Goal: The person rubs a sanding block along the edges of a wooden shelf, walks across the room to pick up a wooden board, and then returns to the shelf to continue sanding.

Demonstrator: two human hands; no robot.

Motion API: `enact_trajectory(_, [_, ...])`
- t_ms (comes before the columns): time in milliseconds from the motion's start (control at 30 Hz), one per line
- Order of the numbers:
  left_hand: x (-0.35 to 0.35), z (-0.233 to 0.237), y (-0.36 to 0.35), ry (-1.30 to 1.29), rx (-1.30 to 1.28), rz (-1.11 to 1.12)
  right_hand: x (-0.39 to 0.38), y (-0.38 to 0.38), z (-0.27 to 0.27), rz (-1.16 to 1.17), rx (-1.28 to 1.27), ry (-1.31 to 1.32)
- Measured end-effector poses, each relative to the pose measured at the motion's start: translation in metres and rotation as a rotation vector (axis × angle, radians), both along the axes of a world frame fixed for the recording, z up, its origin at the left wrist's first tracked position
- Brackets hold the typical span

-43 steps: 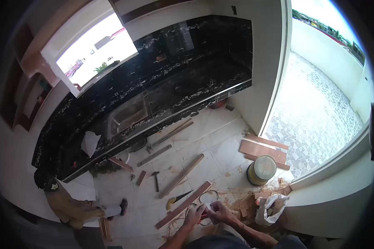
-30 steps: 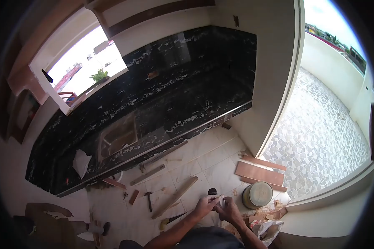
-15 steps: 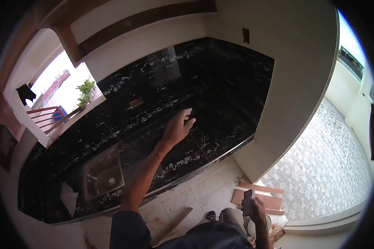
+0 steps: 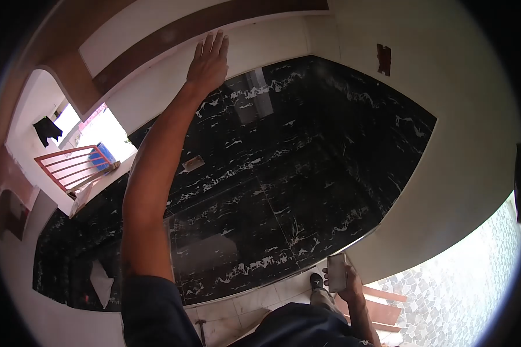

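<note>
My left hand (image 4: 209,65) is raised at the upper left with its fingers spread. It holds nothing and is seen against the pale wall just above the black marbled backsplash (image 4: 283,110). Low on the right, my right hand (image 4: 349,284) grips a flat, grey, phone-like object (image 4: 336,272), with fingertips showing at its left edge. That object is near the front edge of the black marbled counter (image 4: 260,231).
A white sheet-like piece (image 4: 101,283) lies on the counter's left end. Reddish boards (image 4: 379,306) and a hammer (image 4: 201,331) are on the floor. The backsplash has a small cutout (image 4: 193,163). A brown-edged shelf (image 4: 156,43) runs above.
My left hand has risen from over the counter to the wall above the backsplash, and its fingers have spread. My right hand still holds the grey object, now turned more face-on. The view has shifted.
</note>
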State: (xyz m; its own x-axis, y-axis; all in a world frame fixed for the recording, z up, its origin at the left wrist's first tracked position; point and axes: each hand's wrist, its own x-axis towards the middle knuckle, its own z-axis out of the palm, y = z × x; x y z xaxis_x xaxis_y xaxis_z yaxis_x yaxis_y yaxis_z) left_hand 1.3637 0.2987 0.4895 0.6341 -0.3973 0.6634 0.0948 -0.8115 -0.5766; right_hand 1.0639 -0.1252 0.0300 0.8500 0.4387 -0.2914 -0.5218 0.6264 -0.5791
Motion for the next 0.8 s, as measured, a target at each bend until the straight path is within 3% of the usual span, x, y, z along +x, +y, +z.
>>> enact_trajectory(233, [0.142, -0.006, -0.059, -0.205, 0.031, 0.065, 0.13, 0.002, 0.01, 0.168, 0.033, 0.039])
enact_trajectory(333, [0.155, -0.02, -0.09, -0.244, -0.053, 0.182, 0.168, -0.003, 0.037, 0.208, -0.151, 0.032])
enact_trajectory(400, [0.164, -0.021, -0.094, -0.278, -0.077, 0.186, 0.193, -0.002, 0.026, 0.22, -0.074, 0.073])
enact_trajectory(500, [0.162, -0.019, -0.087, -0.309, -0.003, -0.037, 0.217, 0.003, 0.015, 0.245, -0.062, 0.084])
enact_trajectory(600, [0.172, -0.016, -0.091, -0.248, 0.114, -0.096, 0.248, 0.015, 0.015, 0.289, -0.026, 0.086])
enact_trajectory(667, [0.181, -0.021, -0.094, -0.326, 0.039, -0.218, 0.25, 0.023, 0.019, 0.298, 0.009, 0.087])
enact_trajectory(800, [0.156, -0.008, -0.087, -0.248, 0.124, -0.15, 0.264, 0.043, 0.028, 0.302, -0.034, 0.042])
